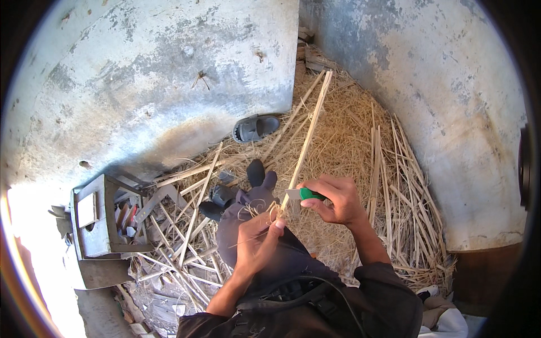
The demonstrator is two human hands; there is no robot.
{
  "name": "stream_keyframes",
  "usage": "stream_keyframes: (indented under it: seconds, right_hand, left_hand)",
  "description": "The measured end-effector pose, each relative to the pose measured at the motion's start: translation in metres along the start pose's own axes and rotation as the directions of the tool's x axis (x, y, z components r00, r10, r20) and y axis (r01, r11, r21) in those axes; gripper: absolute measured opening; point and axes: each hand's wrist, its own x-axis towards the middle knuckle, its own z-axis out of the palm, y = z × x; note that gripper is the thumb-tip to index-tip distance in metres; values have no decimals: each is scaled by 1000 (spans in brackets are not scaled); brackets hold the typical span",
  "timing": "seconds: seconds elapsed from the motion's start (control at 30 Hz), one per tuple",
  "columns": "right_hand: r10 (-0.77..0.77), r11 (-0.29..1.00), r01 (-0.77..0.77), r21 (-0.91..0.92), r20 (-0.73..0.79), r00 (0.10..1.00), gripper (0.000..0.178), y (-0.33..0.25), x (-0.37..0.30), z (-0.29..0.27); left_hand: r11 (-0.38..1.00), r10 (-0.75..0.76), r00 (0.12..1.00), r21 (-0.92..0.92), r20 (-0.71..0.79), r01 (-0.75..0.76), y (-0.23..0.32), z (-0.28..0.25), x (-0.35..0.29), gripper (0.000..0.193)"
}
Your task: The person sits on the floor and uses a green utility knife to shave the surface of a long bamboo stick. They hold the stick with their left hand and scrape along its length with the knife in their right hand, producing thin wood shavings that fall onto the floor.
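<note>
Overhead, the left hand [256, 242] pinches a long cane strip [309, 135] running toward twelve o'clock; the right hand [335, 200], fingers curled, grips a green-handled blade [301, 194] at three o'clock.

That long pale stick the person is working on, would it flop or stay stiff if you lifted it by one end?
Probably fairly stiff: the stick runs nearly straight up from the left hand over the straw. It looks thin and dry, so likely light and apt to snap. The right hand holds a small green-handled blade against it.
</note>
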Motion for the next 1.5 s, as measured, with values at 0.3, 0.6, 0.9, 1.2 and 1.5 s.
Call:
stream_keyframes:
  seconds: [0.3, 0.6, 0.9, 1.2, 1.5]
  right_hand:
    - [-21, 997, 19, -80, -17, 1000, 31, -2, 6, -2]
    - [-28, 985, 28, -172, 1, 1000, 32, 5, 8, -7]
    - [93, 979, -121, -165, -169, 981, 30, 29, 23, -24]
    - [73, 975, -115, -189, -215, 974, 30, 45, 30, -29]
    - [59, 959, -121, -255, -237, 970, 33, 60, 43, -40]
  left_hand:
    - [900, 300, 953, 339, -26, -274, 2, 1, 2, 15]
    - [834, 357, 934, 458, -23, -307, 3, 2, 3, 26]
    - [786, 401, 916, 509, 10, -350, -6, 3, 2, 23]
    - [794, 375, 927, 519, -10, -316, 0, 8, 0, 20]
    - [799, 407, 913, 489, -9, -351, -1, 11, 2, 14]
